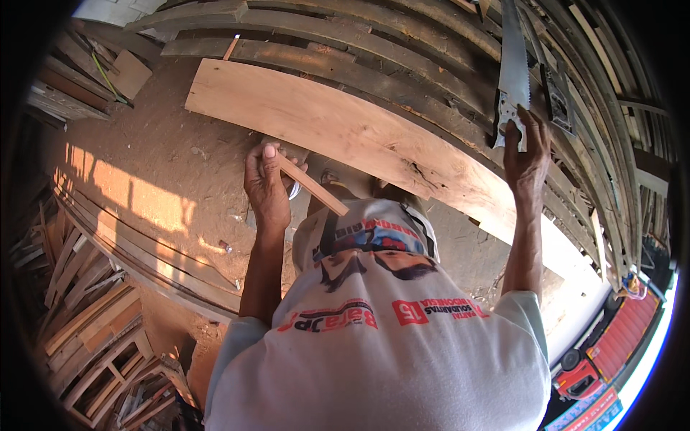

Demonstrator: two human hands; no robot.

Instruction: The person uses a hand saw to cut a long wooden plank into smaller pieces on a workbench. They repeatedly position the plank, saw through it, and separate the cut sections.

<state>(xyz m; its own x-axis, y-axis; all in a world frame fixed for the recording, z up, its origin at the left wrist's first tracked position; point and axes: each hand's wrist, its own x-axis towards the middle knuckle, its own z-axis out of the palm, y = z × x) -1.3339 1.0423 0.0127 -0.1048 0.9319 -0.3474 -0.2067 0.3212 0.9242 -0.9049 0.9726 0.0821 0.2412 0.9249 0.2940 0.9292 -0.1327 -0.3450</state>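
Observation:
My left hand (267, 183) is closed round one end of a thin, narrow wooden strip (315, 188), which slants down toward my shirt. A wide, pale plank (302, 115) stretches in front of me from left to right, with a dark cracked knot toward its right part. My right hand (529, 154) reaches to a hand saw (513, 65) at the upper right. Its thumb and fingers are spread apart, with the tips touching the handle end of the saw. The saw's blade points away from me.
Long weathered timbers (316, 68) lie beyond the plank. A dark flat piece (557, 104) is beside the saw. A thin reddish stick (231, 47) lies past the plank's left end. Scrap wood (93, 323) is heaped at lower left; a red toy-like truck (611, 345) shows at lower right.

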